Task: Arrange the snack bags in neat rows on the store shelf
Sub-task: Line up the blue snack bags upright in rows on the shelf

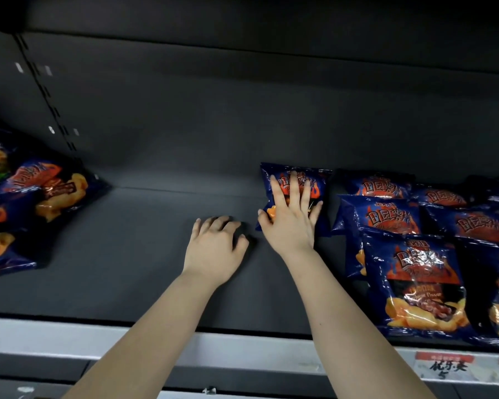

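The right hand (290,218) lay flat, fingers spread, on a bag (295,191) at centre right of the frame, pressing it rather than gripping; the thumb hooked its lower left edge. That bag stood apart from the others, at the back of the shelf (144,254), its long axis running toward the rear wall, roughly in line with the forearm. Just right of it lay the rows (415,240) of matching bags, overlapping toward the lower right. The left hand (215,244) rested beside it on bare shelf, fingers curled loosely, holding nothing. A loose pile (32,197) sat well apart at the far left. Being already on the bag, the right hand seemed placed to nudge it rightward against the rows.
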